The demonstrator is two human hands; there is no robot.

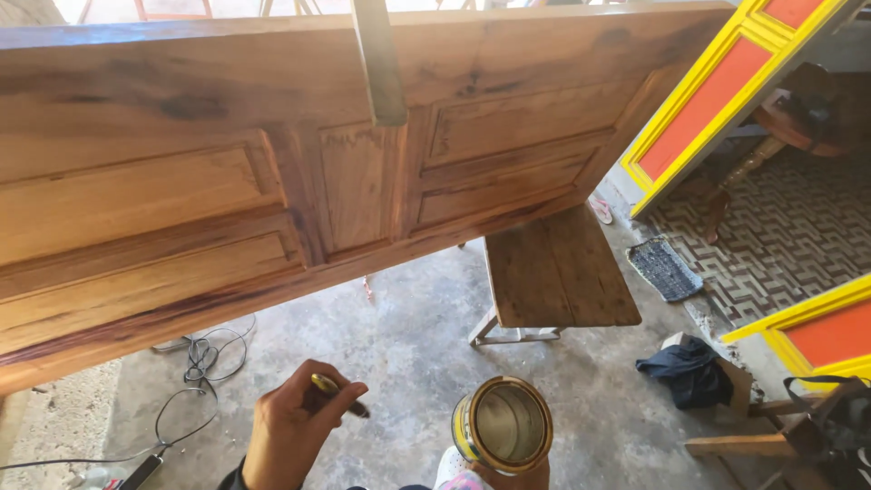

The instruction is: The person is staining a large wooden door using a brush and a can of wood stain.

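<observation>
Wood door panel [272,172] spans the far scene, glossy amber over most faces; coating looks largely applied. Left hand [295,426] fingers grip a brush handle [340,395]. Right hand [508,476] holds an open tin [502,425] near centre.

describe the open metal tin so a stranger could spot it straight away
Below the big varnished wooden panelled door and nearer than the worn wooden bench on the concrete floor, the round open metal tin sits in the right hand. Its shiny gold rim sets it apart from the thin brush handle in the left hand.
</observation>
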